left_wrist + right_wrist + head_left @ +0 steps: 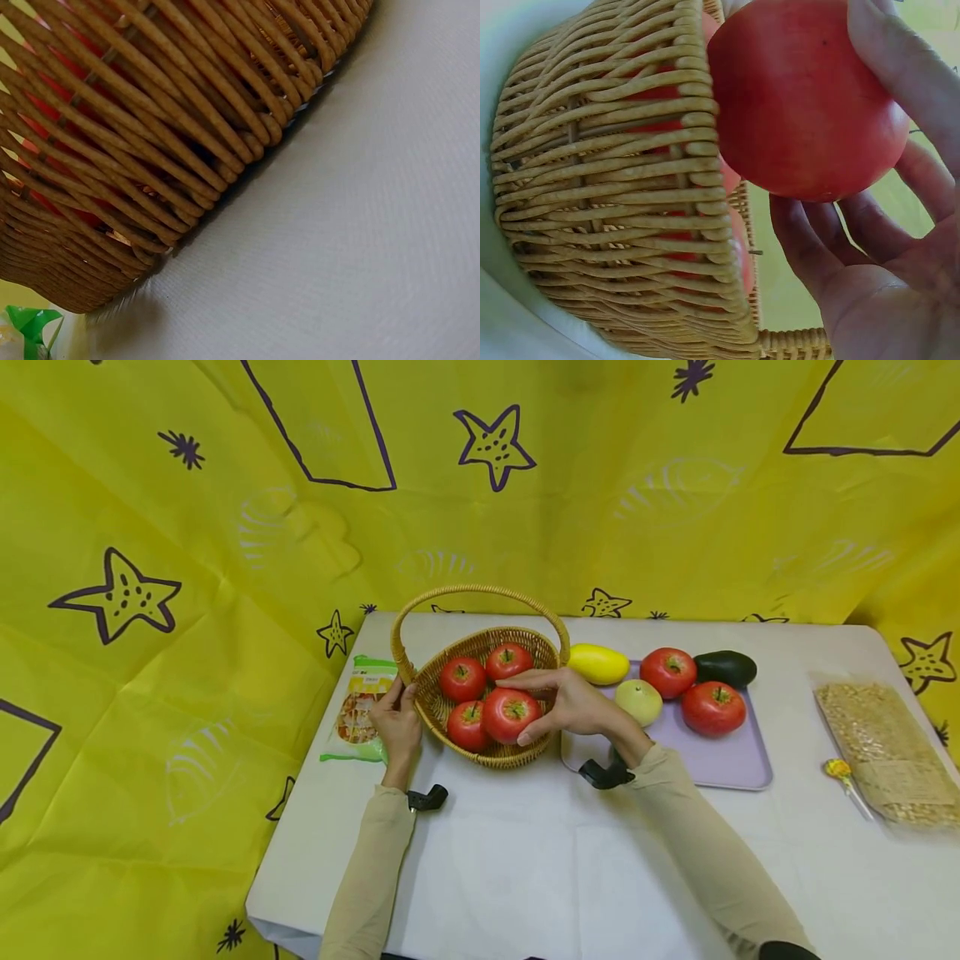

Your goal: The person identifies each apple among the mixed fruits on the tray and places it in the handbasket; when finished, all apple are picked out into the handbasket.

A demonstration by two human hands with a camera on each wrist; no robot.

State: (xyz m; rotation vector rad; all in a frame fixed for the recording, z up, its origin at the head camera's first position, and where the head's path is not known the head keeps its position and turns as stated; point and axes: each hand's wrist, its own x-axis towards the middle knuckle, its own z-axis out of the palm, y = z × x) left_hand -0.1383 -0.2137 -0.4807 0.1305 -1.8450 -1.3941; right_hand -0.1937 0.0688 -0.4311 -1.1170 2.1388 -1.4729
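Observation:
A wicker basket (510,762) with a tall arched handle stands on the white table. Three red apples (462,679) lie inside it. My right hand (581,703) grips another apple (510,717) over the basket's front right side; in the right wrist view this apple (806,97) is above the rim, the thumb on one side and the fingers (870,225) on the other. My left hand (397,727) holds the basket's left rim by the handle's base. The left wrist view shows only the woven wall (150,142), with that hand out of sight.
Right of the basket, a lilac tray (731,768) bears two larger red fruits (712,708), a pale green round fruit (639,702) and a dark green one (726,669). A yellow fruit (598,664) lies by its corner. A green-edged food bag (360,714), lollipop (838,770) and oat bag (892,752) flank these.

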